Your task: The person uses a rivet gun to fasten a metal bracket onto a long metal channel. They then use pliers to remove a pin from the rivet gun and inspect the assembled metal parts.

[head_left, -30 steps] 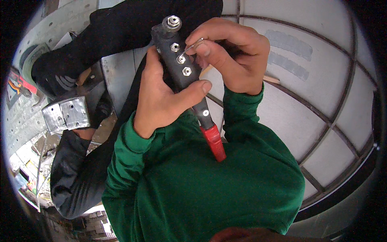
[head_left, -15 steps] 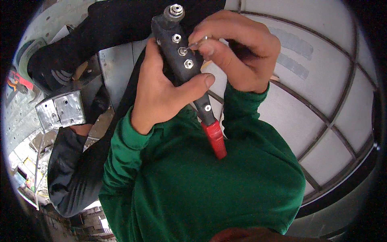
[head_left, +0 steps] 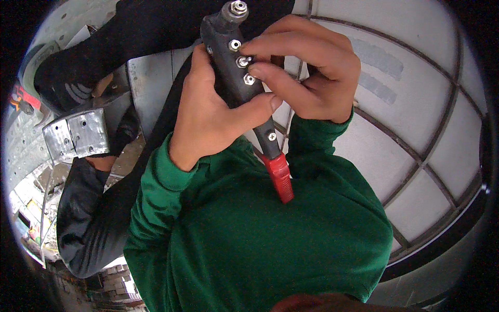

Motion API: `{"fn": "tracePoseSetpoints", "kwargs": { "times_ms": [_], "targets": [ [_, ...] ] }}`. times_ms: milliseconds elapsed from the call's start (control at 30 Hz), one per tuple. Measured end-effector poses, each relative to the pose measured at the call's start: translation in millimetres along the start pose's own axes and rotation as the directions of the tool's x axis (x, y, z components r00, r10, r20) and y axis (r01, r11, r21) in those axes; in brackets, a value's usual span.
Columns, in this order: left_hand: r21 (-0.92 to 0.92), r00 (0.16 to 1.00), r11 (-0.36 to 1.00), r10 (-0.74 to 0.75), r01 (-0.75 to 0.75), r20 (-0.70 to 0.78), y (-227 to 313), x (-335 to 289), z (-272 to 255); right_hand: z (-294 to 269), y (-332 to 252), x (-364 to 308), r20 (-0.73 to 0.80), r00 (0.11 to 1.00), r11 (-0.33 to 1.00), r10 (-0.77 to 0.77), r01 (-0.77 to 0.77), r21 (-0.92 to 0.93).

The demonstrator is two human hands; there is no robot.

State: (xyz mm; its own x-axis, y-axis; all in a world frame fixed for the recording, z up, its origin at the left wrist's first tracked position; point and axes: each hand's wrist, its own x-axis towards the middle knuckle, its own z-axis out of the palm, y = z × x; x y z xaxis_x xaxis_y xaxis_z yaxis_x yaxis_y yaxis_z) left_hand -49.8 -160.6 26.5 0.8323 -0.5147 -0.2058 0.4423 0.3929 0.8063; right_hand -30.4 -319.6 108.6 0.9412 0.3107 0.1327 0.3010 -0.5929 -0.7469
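The head-worn fisheye view looks down — from close above — on both hands [head_left: 210,117].

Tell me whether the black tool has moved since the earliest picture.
Yes; the black tool has shifted upward and slightly right in the view, against the upper gray patch.

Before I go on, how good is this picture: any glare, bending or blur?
Head view, toward the rim: corners black, panel seams curved. Head view, left: bent sheet-metal piece reflects brightly. Head view, centre: left hand and black-and-red tool look fairly sharp, with highlights on the hex fittings; the right hand partly hides the small metal piece it pinches.
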Motion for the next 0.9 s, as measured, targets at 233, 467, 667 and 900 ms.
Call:
{"fn": "tracePoseSetpoints", "kwargs": {
  "times_ms": [233,467,667,900],
  "targets": [
    [0.03,1.0,0.999,-0.015,0.015,0.004,1.4,-0.2,-0.9,2.3,-0.5,-0.7,-0.006,1.0,1.0,0.006,-0.006,0.018],
    [0.048,1.0,0.999,0.002,-0.003,0.021,2.3,2.1,-0.4,3.6,-2.3,0.9,-0.079,0.997,1.0,-0.021,0.021,0.006],
    [0.018,1.0,1.0,-0.012,0.013,-0.016,2.7,2.4,0.0,4.3,5.0,4.7,-0.024,0.996,0.996,-0.089,0.089,-0.009],
    [0.233,0.996,0.969,-0.088,0.081,0.017,15.0,-1.6,-13.0,16.8,-8.8,5.4,-0.139,0.99,0.998,0.035,-0.041,-0.04]
  ]
}}
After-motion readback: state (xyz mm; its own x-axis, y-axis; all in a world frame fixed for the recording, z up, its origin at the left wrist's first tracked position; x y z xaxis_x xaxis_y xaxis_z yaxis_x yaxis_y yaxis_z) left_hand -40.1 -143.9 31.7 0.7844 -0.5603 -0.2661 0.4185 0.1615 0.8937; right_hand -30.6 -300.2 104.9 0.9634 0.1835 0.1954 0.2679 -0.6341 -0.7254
